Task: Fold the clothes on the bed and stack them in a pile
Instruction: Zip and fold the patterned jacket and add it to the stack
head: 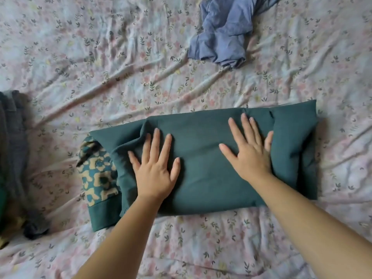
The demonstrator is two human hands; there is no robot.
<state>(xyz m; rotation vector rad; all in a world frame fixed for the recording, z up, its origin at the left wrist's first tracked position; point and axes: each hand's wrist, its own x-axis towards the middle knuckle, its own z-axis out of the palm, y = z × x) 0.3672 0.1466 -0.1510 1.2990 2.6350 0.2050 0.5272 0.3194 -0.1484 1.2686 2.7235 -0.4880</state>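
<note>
A dark green garment [207,170] lies folded into a long block across the middle of the bed, with a teal and tan patterned part [96,174] showing at its left end. My left hand [155,168] presses flat on the left half of the block, fingers spread. My right hand [247,150] presses flat on the right half, fingers straight. A crumpled blue garment [223,31] lies unfolded at the far side of the bed. A pile of grey and dark clothes [14,158] sits at the left edge of the view.
The bed is covered by a wrinkled pink floral sheet [120,77]. Bare sheet stretches between the green garment and the blue one, and in front of the green garment.
</note>
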